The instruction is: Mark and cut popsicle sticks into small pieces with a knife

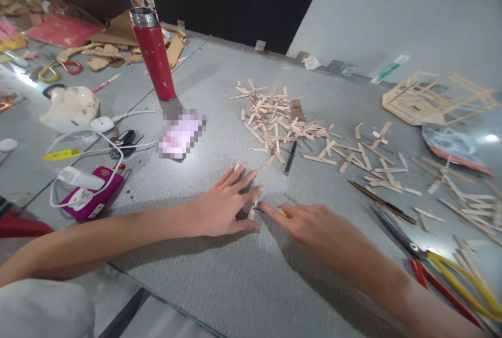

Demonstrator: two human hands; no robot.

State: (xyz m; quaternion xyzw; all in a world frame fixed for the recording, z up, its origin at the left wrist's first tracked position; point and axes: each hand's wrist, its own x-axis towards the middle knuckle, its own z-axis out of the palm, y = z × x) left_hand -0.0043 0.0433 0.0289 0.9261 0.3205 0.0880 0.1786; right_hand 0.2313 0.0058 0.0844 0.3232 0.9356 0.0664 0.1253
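My left hand [227, 202] lies palm down on the grey table, fingers stretched and spread. A small piece of wooden craft stick [253, 207] is on the table by its index finger and thumb; whether the fingers press on it is hard to see. My right hand [314, 225] is closed round a slim craft knife [286, 214] with some yellow on its handle, mostly hidden by the fingers. The knife's thin tip points left and meets the stick piece. My right index finger reaches forward along the knife.
Loose craft sticks [274, 118] are heaped beyond my hands, beside a black pen [291, 157]. Scissors [418, 251] lie at right, below a stick-built frame [431, 97]. Leftward are a red flask [153, 60], a blurred-out phone [182, 135] and a purple power block [96, 194] with cables.
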